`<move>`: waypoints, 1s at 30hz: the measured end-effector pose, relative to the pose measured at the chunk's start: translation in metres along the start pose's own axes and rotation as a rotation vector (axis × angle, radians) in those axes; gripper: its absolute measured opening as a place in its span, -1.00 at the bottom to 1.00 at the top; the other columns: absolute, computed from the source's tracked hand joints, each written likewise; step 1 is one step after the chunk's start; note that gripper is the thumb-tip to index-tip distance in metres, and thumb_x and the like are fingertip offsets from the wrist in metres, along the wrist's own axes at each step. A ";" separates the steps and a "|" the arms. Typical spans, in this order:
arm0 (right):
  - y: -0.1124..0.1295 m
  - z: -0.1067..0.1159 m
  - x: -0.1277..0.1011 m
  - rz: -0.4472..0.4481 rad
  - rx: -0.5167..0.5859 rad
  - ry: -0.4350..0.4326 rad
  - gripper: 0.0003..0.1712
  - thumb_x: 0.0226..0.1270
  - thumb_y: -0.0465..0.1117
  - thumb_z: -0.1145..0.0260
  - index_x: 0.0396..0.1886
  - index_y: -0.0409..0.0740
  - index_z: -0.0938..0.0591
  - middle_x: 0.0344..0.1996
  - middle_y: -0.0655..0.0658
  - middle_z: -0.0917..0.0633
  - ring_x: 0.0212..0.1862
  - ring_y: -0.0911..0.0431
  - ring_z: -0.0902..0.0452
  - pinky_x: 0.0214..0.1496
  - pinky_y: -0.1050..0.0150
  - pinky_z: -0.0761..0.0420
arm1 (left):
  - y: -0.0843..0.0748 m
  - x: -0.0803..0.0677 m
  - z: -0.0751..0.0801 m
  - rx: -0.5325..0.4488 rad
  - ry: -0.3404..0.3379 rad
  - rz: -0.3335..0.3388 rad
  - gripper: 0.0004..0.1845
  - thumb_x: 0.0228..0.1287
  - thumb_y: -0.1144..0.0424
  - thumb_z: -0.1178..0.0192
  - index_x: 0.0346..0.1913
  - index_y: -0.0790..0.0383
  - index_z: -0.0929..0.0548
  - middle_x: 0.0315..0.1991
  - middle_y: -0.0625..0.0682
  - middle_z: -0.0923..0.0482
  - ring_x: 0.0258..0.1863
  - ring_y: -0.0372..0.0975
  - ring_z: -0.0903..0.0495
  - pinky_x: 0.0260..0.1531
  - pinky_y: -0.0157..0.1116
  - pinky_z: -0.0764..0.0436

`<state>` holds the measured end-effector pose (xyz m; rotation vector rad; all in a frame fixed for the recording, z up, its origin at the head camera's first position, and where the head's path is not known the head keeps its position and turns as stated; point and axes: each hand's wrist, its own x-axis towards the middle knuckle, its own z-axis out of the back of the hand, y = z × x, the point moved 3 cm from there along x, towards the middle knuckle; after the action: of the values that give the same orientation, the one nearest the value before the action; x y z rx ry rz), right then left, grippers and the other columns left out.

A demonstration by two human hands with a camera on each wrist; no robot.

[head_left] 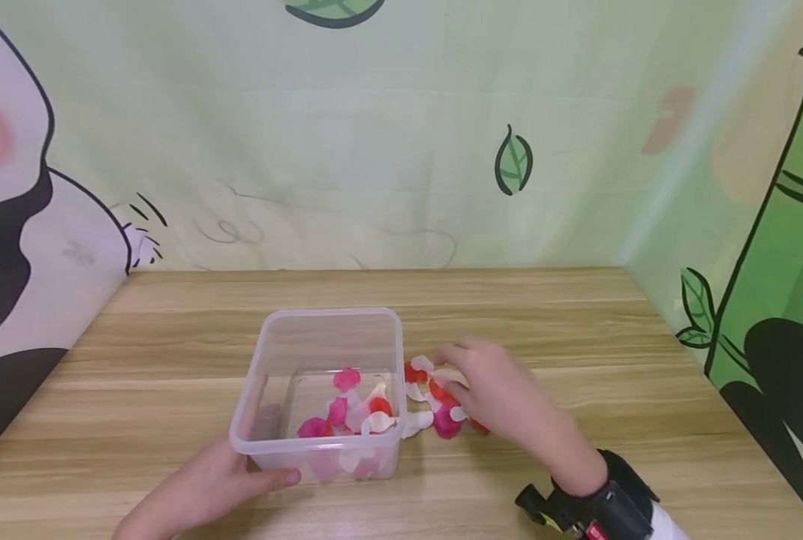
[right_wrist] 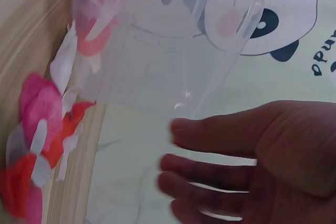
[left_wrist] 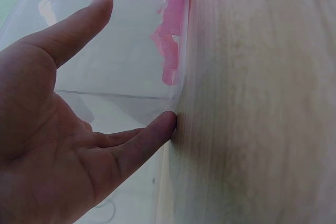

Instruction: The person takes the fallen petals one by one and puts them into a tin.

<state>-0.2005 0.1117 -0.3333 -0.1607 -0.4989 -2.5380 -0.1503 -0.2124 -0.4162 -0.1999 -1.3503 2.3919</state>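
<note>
A clear plastic box (head_left: 327,322) stands on the wooden table (head_left: 577,315) with several pink, red and white petals (head_left: 347,412) inside. My left hand (head_left: 219,480) rests against its near left corner, fingers straight on the wall (left_wrist: 121,51). More loose petals (head_left: 435,409) lie on the table just right of the box. My right hand (head_left: 489,390) hovers over this pile, fingers relaxed and holding nothing that I can see. In the right wrist view the fingers (right_wrist: 220,150) are spread beside the box wall (right_wrist: 173,40), with the petals (right_wrist: 42,124) at left.
Cartoon backdrop walls with a panda (head_left: 10,225) and bamboo (head_left: 773,247) close in the table at the back and both sides. Bare wood stretches to the left and right of the box.
</note>
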 end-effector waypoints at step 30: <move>-0.045 -0.043 -0.003 -0.225 -0.106 0.443 -0.71 0.13 -0.50 -0.47 -0.56 -0.11 -0.58 -0.61 -0.05 -0.53 -0.53 0.06 -0.41 -0.48 0.24 -0.44 | -0.004 -0.001 -0.002 0.059 -0.006 -0.025 0.31 0.18 0.01 -0.54 0.66 -0.25 0.33 0.24 0.17 -0.49 0.13 -0.01 -0.47 0.09 -0.27 -0.52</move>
<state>-0.2229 0.1322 -0.3882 0.4348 -0.2161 -2.7055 -0.1474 -0.2094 -0.4143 -0.1585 -1.2761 2.4098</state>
